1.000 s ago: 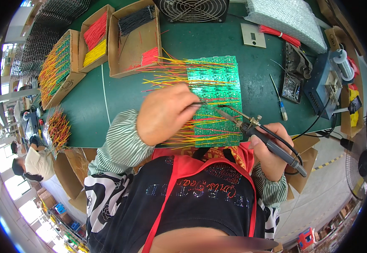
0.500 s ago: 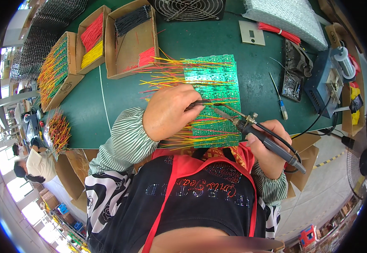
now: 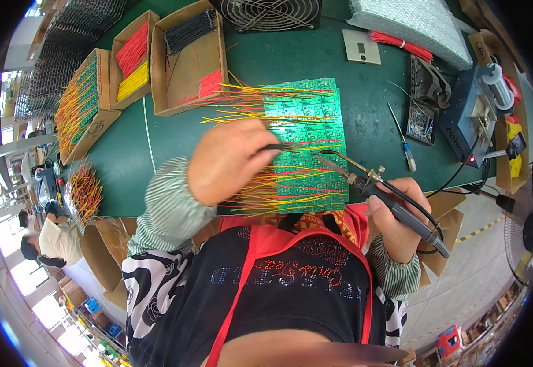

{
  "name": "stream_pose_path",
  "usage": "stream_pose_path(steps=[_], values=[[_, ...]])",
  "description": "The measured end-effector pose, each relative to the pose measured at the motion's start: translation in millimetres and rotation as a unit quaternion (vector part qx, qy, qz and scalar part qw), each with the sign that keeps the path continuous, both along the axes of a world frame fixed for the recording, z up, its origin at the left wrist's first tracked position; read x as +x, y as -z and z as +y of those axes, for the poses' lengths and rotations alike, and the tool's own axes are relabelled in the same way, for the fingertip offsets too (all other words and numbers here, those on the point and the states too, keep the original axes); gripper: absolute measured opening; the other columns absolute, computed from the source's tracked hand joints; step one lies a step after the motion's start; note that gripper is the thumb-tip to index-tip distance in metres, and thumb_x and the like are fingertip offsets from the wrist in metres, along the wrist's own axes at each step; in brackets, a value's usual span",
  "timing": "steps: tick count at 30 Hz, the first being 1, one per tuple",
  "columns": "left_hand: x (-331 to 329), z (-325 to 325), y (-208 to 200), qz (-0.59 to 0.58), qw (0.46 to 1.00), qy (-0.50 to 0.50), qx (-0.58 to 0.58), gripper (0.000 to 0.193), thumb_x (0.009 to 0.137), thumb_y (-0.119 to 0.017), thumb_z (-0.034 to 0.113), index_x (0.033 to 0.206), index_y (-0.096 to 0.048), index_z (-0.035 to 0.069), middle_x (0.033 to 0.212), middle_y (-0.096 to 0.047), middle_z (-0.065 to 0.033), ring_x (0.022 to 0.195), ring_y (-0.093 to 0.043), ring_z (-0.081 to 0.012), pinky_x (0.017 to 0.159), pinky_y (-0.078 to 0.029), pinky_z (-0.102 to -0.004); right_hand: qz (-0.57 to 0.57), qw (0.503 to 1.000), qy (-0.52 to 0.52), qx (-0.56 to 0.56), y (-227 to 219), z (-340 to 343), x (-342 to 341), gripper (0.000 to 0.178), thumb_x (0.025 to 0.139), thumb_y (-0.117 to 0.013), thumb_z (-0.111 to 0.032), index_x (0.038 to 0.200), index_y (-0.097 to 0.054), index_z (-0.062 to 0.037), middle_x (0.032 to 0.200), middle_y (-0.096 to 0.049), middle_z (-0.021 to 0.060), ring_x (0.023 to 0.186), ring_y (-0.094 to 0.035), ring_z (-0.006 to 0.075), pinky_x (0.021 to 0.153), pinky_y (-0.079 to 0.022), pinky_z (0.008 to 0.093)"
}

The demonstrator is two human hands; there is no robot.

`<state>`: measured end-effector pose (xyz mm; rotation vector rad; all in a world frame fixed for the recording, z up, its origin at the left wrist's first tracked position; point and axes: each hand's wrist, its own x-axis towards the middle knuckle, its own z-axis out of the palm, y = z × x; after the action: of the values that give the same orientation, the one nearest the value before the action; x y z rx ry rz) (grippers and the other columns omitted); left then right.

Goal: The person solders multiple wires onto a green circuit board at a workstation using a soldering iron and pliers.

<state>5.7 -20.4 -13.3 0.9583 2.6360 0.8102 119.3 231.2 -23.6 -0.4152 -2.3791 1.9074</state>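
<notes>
"Fingers first, please: what do they hold?"

"My right hand [image 3: 396,235] is closed around the soldering iron [image 3: 403,217]. Its tip is over the green panel of circuit boards [image 3: 315,130]; I cannot tell if it touches. My left hand [image 3: 223,160] pinches one dark, thin tool [image 3: 274,147] between its fingers, at the left part of the panel."

"And where is this panel?"

"It lies flat on the green table [image 3: 370,92], with red and yellow wires [image 3: 260,192] across it. To its right is a screwdriver [image 3: 408,154], and farther I see a fan [image 3: 271,13]."
</notes>
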Motion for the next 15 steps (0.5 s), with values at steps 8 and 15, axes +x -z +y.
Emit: stream_pose_path(steps=[8,15], values=[[-1.4,1.2,-28.2,0.125,0.990,-0.070,0.005,0.012,0.078,-0.062,0.004,0.089,-0.063,0.002,0.081,-0.055,-0.0101,0.071,-0.057,-0.0234,0.062,-0.045,-0.0309,-0.020,0.999,0.031,-0.031,2.0,6.0,6.1,0.019,0.067,-0.069,-0.003,0.082,-0.058,0.0012,0.072,-0.063,0.0056,0.065,-0.058,0.0080,0.060,-0.047,0.0215],[4.8,36.8,9.5,-0.003,1.000,0.020,0.023,0.010,0.077,-0.063,0.010,0.084,-0.060,0.002,0.076,-0.054,-0.0106,0.071,-0.056,-0.0285,0.062,-0.044,-0.0354,-0.023,0.998,0.041,-0.046,0.0,6.8,7.9,0.018,0.069,-0.068,-0.002,0.084,-0.058,0.0011,0.073,-0.063,0.0050,0.065,-0.058,0.0078,0.060,-0.047,0.0212]])
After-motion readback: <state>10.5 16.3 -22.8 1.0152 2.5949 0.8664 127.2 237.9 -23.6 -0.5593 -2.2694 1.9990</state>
